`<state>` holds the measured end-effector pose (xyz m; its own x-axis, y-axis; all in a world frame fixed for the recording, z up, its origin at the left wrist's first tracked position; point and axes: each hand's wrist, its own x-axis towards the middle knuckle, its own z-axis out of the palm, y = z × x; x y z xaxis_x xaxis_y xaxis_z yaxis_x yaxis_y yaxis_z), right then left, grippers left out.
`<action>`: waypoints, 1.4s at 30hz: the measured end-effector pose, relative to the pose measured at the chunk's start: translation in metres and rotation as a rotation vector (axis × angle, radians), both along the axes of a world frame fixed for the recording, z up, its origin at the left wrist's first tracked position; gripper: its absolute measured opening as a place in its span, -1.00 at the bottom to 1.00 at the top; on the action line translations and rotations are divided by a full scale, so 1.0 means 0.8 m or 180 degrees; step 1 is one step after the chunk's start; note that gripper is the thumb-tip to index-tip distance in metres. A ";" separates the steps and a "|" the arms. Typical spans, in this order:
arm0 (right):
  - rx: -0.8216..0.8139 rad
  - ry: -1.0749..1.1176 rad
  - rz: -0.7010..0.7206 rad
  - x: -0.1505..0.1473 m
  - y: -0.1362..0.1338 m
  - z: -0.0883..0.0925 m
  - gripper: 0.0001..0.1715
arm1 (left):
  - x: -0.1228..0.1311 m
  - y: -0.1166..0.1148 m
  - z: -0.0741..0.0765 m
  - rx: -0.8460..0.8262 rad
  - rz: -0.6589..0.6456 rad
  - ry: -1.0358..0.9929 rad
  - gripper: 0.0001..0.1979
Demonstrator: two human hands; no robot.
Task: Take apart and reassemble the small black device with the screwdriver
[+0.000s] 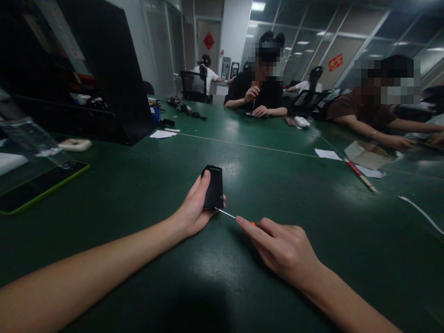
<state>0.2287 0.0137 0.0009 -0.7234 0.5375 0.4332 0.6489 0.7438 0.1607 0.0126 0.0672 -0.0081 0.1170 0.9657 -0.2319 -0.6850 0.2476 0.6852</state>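
My left hand (198, 201) is wrapped round a flat black rectangular device (215, 187), thumb along its left edge and fingertips showing at the right. The device is tilted up off the green table, with a thin green strip near its top end. My right hand (282, 243) grips a screwdriver (227, 213) by its handle, of which only a bit of orange shows; the index finger lies along it. The thin metal shaft points left, and its tip meets the lower edge of the device. What the tip touches there is too small to make out.
On the left lie a phone with a green edge (45, 186), a clear plastic bottle (33, 134) and a large black panel (104, 69). A small open box (367, 155), papers (328, 154) and a red-and-wood stick (360, 175) are on the right. Several people sit beyond.
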 end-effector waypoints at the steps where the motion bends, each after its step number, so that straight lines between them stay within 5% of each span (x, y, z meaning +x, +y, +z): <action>1: -0.0033 0.0011 -0.0029 -0.001 -0.001 0.000 -0.54 | 0.000 0.001 0.000 0.0000 -0.0011 -0.0009 -0.50; 5: -0.0636 0.0342 -0.0188 -0.011 -0.006 0.005 -0.52 | -0.002 0.002 -0.001 0.0109 0.0003 0.0006 -0.51; 11: -0.3837 0.2371 -0.0619 -0.041 -0.016 0.013 -0.51 | 0.003 -0.010 0.000 0.0580 0.0227 0.0487 -0.54; 13: -0.4255 0.2617 -0.0650 -0.047 -0.017 0.012 -0.49 | 0.003 -0.013 0.000 0.0674 0.0201 0.0539 -0.52; 19: -0.2712 0.2257 -0.0345 -0.043 -0.015 0.005 -0.66 | -0.005 -0.003 -0.001 0.0039 0.0297 0.0092 -0.51; 28: -0.1398 0.1216 -0.0077 -0.039 -0.016 -0.008 -0.56 | -0.007 -0.005 0.004 -0.0395 -0.0063 -0.0264 -0.58; 35: 0.0203 0.0077 -0.0039 -0.014 0.000 0.006 -0.54 | -0.015 -0.005 0.009 -0.0761 -0.1005 -0.0738 -0.50; 42: 0.0690 0.0057 0.0090 -0.002 0.014 0.011 -0.57 | -0.019 -0.009 0.010 -0.0767 -0.1289 -0.0929 -0.55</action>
